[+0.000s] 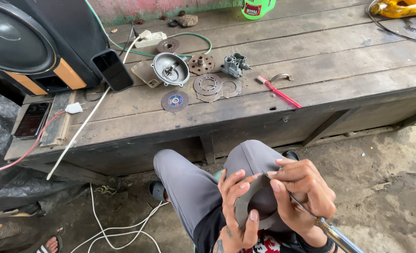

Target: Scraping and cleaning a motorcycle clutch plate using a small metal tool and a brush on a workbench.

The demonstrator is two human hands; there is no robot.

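Left grip pinching gray gasket, right grip holding screwdriver against it

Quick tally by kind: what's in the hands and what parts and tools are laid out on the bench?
In the hands: 2, a grey gasket in the left hand and a thin metal tool in the right hand.
Round metal parts: 6
Abrasive discs: 2
Toothbrush: 1
Phones: 2
Total: 13
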